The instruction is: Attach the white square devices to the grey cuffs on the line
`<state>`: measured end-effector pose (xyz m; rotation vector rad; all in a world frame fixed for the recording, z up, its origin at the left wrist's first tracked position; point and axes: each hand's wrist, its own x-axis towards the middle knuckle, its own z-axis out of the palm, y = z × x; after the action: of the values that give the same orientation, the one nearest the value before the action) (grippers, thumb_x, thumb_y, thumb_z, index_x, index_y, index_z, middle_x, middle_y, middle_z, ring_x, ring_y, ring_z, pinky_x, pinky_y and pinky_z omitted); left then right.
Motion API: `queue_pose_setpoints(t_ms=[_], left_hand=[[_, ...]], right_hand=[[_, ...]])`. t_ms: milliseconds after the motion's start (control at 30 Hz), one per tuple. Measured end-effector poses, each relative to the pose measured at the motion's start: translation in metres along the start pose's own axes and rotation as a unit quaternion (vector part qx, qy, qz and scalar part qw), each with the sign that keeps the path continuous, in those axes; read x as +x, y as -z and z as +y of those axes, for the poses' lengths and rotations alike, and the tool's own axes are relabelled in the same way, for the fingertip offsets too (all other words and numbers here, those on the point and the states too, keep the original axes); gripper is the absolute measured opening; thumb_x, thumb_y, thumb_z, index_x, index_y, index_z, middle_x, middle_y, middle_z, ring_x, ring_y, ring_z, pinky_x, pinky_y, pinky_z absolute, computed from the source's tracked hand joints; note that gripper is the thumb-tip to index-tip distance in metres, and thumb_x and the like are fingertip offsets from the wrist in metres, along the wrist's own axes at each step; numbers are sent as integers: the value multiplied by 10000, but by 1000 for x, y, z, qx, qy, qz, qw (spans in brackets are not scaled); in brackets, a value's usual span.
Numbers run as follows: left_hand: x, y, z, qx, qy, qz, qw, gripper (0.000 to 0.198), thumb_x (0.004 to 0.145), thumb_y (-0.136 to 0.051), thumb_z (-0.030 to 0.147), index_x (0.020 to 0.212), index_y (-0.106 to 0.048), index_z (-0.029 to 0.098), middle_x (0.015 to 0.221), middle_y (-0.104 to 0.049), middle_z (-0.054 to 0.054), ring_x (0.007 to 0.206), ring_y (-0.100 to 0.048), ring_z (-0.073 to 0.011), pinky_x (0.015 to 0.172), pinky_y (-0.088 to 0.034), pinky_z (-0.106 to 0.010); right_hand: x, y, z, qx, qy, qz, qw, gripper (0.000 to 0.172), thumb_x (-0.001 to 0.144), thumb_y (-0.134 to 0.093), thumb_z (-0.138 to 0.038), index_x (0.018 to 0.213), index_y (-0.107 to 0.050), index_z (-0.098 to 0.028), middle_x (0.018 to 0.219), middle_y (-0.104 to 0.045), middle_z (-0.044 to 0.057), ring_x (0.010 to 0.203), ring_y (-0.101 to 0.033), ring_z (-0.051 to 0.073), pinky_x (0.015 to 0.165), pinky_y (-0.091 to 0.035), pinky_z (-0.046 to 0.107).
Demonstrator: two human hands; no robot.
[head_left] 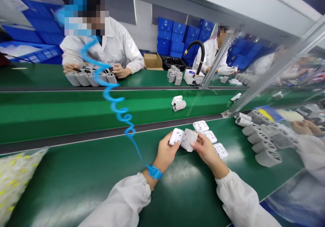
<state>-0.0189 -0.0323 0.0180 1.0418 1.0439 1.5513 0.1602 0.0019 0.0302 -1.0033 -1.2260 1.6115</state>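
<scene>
Green bench (88, 173), blue crates (165, 34) beyond; white panel (175, 136) in grip of left fingers (175, 147); grey shell (188, 139) in right fingers (198, 146)

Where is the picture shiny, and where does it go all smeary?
Head view: pale glare lies in patches on the green table; head view, right edge: a neighbour's white sleeve is smeary; head view, middle: the left hand with its white piece and the right hand with its grey piece look fairly sharp.
</scene>
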Motion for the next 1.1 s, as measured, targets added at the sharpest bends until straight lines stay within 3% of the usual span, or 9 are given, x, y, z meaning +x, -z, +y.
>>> queue_pose_setpoints(t_ms=[333, 600, 933, 1100], left_hand=[[-9, -3, -1, 41, -28, -31, 998, 391, 867, -629, 263, 1248, -652, 178, 1211, -704, -88, 1106, -659, -252, 969, -517, -340], [-10, -3, 0, 50, -26, -18, 998, 410, 844, -661, 256, 1248, -658, 190, 1189, -713, -76, 1063, -673, -251, 949, -522, -338], [-13, 0, -1, 129, -51, -44, 989, 419, 886, -596, 248, 1302, -620, 204, 1202, -705, -85, 1067, -671, -263, 944, -525, -360], [-15, -1, 0, 148, -67, -50, 986, 506, 856, -620, 224, 1359, -577, 207, 1264, -677, -88, 1136, -648, -266, 1015, -490, -366]], right_hand=[[-2, 1, 4, -19, 16, -4, 1000, 561, 653, -884, -317, 1161, -655, -246, 1193, -704, 89, 1076, -672, 314, 923, -542, 471], [-2, 4, 5, -42, 10, -15, 999, 550, 688, -863, -315, 1190, -646, -253, 1212, -695, 88, 1054, -682, 307, 922, -544, 482], [-5, 3, 3, -28, 4, -22, 999, 516, 728, -839, -299, 1200, -640, -247, 1183, -698, 74, 1045, -677, 284, 881, -556, 415], [-5, 1, 3, -33, 3, -16, 999, 525, 711, -845, -304, 1188, -633, -246, 1150, -704, 74, 999, -688, 283, 844, -565, 418]])
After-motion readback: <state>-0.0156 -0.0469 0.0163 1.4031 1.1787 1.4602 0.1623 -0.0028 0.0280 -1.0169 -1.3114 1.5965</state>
